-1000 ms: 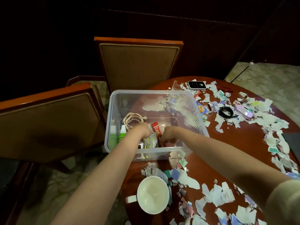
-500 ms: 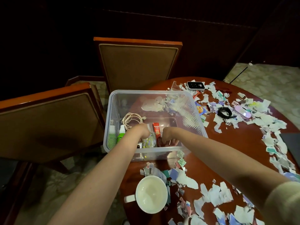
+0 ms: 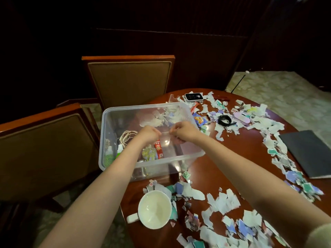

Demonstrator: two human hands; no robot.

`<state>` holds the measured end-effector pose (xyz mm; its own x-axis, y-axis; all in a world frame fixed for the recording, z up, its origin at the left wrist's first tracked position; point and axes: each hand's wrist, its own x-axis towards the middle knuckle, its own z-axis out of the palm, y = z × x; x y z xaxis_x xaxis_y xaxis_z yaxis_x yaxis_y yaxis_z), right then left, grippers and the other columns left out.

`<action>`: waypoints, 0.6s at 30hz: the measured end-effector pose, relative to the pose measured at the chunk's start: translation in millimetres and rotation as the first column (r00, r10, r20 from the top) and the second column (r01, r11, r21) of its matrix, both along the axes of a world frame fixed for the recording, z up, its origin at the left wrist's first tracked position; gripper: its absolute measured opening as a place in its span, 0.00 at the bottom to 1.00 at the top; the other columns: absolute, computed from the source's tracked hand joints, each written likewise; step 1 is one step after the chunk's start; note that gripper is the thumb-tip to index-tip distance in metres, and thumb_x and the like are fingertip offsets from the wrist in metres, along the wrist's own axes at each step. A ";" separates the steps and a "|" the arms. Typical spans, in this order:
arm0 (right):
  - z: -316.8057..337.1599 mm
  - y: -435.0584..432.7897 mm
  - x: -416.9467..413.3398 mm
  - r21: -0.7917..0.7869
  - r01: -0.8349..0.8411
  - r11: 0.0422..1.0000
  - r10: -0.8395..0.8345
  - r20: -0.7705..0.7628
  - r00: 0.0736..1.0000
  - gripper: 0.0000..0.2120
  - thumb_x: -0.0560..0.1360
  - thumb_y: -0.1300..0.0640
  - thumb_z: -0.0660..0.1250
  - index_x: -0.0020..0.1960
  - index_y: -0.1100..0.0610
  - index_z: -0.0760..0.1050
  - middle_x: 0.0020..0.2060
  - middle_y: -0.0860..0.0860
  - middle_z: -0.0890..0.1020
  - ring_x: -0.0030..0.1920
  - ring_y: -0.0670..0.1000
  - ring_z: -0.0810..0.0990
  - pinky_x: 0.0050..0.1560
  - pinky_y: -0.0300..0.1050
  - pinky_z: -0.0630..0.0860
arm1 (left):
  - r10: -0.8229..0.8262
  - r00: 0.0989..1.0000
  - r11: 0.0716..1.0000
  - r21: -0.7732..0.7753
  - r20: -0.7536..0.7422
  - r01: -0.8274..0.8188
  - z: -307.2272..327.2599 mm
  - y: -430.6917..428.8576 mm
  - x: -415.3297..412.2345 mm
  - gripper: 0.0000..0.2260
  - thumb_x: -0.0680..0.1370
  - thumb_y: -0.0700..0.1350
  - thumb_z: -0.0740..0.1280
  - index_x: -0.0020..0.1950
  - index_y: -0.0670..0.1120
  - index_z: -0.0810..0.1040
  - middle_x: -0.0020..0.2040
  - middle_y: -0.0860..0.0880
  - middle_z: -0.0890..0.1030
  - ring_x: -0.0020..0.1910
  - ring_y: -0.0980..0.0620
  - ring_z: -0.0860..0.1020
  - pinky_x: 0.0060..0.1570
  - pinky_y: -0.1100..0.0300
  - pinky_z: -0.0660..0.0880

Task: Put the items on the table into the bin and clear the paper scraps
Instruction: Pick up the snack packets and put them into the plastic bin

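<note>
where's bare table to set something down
The main bare wood on the table lies between the bin and the scrap trail beside the notebook. Crowded: scraps around the mug, and the far end by the black band.

Your tabletop (image 3: 241, 151) tally
You have one bin (image 3: 114, 126), one cup (image 3: 155, 209), one notebook (image 3: 309, 151), one black band (image 3: 224, 120), two chairs (image 3: 129, 81) (image 3: 41, 149); paper scraps (image 3: 222, 201) beyond counting.

Clear bin (image 3: 107, 122); red sachet (image 3: 159, 149); white mug (image 3: 155, 209); white, purple and teal paper scraps (image 3: 222, 203); reddish-brown table (image 3: 241, 154).
</note>
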<state>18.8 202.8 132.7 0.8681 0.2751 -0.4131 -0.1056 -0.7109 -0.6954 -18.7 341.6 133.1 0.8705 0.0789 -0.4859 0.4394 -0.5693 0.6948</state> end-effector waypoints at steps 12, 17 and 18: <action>53.5 -96.9 -29.2 0.489 0.520 0.700 -0.516 -0.158 0.842 0.11 0.77 0.68 0.57 0.41 0.59 0.73 0.34 0.55 0.78 0.27 0.48 0.78 0.30 0.37 0.77 | 0.093 0.971 0.969 -0.244 0.220 -0.038 40.7 -53.6 -8.7 0.09 0.79 0.35 0.59 0.49 0.45 0.76 0.35 0.50 0.75 0.28 0.58 0.73 0.24 0.73 0.69; 51.8 -131.7 -45.6 0.470 0.561 0.681 -0.549 -0.178 0.816 0.09 0.78 0.66 0.57 0.42 0.59 0.73 0.35 0.54 0.78 0.31 0.50 0.77 0.33 0.40 0.73 | 0.088 0.948 0.955 -0.295 0.306 0.007 54.5 -88.6 -12.1 0.09 0.78 0.36 0.59 0.44 0.47 0.76 0.40 0.51 0.77 0.34 0.58 0.74 0.34 0.65 0.72; 51.6 -140.0 -49.5 0.465 0.566 0.681 -0.552 -0.182 0.814 0.09 0.78 0.66 0.58 0.43 0.59 0.74 0.35 0.54 0.78 0.30 0.49 0.77 0.30 0.38 0.75 | 0.050 0.946 0.956 -0.289 0.319 0.047 58.0 -97.6 -13.1 0.08 0.78 0.37 0.60 0.46 0.47 0.77 0.41 0.52 0.77 0.34 0.58 0.74 0.33 0.66 0.71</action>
